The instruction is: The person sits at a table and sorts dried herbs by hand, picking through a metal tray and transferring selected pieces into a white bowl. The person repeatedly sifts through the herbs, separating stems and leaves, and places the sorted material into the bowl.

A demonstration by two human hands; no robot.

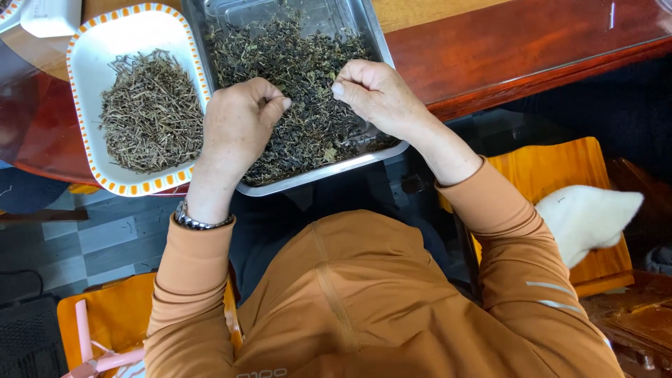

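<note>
Both hands over the metal tray (pixel 381 35) of dried leaves (pixel 301 77) at top centre — left hand (pixel 238 126) and right hand (pixel 374 94) pinched narrow on bits, seemingly picking stems for the white dish (pixel 84 77) at upper left.

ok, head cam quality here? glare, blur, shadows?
Head view: even soft light, sharp focus on left hand, right hand and dried leaves; faint glare on metal tray rim and glossy wooden table; floor beneath dim; slight wide-angle bend at edges.
</note>
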